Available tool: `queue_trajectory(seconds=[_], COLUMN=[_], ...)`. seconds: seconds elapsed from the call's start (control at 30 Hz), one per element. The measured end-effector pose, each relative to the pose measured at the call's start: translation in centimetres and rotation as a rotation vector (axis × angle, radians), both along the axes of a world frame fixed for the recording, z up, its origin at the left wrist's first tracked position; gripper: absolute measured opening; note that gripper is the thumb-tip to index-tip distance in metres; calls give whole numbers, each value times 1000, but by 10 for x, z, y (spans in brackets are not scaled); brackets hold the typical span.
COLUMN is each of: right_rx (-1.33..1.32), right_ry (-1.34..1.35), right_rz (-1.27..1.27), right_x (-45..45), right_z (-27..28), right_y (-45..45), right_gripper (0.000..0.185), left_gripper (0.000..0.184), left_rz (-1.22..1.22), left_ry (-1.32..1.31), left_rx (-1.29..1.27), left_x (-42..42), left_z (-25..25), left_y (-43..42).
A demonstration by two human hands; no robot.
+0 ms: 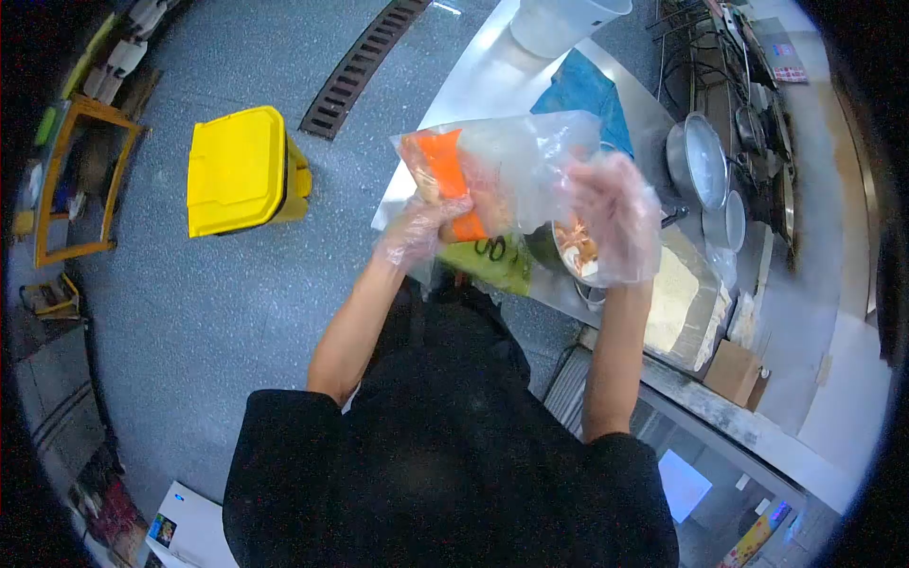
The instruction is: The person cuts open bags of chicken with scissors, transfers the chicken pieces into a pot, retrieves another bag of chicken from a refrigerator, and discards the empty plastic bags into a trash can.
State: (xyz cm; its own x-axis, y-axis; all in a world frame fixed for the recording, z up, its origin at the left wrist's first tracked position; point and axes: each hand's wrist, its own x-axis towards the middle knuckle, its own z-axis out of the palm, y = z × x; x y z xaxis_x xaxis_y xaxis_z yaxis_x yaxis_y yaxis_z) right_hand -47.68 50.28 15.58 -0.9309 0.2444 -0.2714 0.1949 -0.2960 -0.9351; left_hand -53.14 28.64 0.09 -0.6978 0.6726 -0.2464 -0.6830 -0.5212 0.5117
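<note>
A clear plastic bag with an orange band (441, 163) lies sideways in front of my chest, some food showing inside its left end. My left hand (417, 227), in a thin clear glove, grips the bag's left end with the thumb over the orange band. At the bag's other end is my right hand (611, 213), also in a clear glove; it is blurred and its fingers are hard to make out. Just below and beside it, a bowl of orange and white food (576, 248) is partly hidden by that hand. A yellow-green bag with black marks (492, 265) lies under the clear bag.
A blue cloth (589, 99) and a white bucket (563, 24) are on the metal table (473, 76). Metal bowls (699, 161) and a tray of pale powder (674, 298) stand at the right. A yellow bin (237, 170) stands on the floor at the left.
</note>
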Motion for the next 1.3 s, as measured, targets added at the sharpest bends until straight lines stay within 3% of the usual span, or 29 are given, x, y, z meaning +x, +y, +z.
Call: queue_trajectory(seconds=[0.03,0.07,0.13,0.23,0.33,0.47,0.53,0.6,0.67,0.77,0.8,0.9,1.03,1.13,1.23,1.3], right_rx=[12,294,572,825,984,1083,926,633,278,166,-91,-400,-463,-581,-664,-604], right_ry=[-3,-153,-64,-52,-11,56,73,17,-90,15,79,242,192,138,117,83], right_rz=[21,105,170,280,393,487,466,397,291,222,176,106,107,116,101,39], right_x=[5,10,21,33,42,47,47,52,60,70,77,80,90,101,106,106], right_z=[-11,-15,-43,-62,-72,-86,-74,-50,-35,-36,-42,-34,-44,-54,-61,-68], right_y=[13,11,30,46,62,75,70,75,89,112,118,128,150,157,167,170], right_gripper=[18,21,27,31,35,41,43,42,37,22,29,42,42,33,26,26], left_gripper=[58,59,61,66,69,67,65,63,63,64,63,61,54,48,51,52], left_rz=[16,-20,-91,-31,-26,-9,-87,-7,87,241,292,429,506,578,638,590], left_ry=[52,184,456,461,297,462,511,374,225,71,75,86,-43,17,-74,26], left_rx=[-31,-120,-291,-275,-170,-288,-426,-539,-496,-238,-178,-94,53,-48,-28,-245], left_x=[-4,-4,-7,10,27,47,49,56,65,85,90,97,110,121,111,101], left_z=[10,24,49,56,64,54,61,42,45,49,39,-1,-42,-22,-50,-44], left_y=[0,-1,3,22,35,57,61,62,66,75,76,74,54,66,64,90])
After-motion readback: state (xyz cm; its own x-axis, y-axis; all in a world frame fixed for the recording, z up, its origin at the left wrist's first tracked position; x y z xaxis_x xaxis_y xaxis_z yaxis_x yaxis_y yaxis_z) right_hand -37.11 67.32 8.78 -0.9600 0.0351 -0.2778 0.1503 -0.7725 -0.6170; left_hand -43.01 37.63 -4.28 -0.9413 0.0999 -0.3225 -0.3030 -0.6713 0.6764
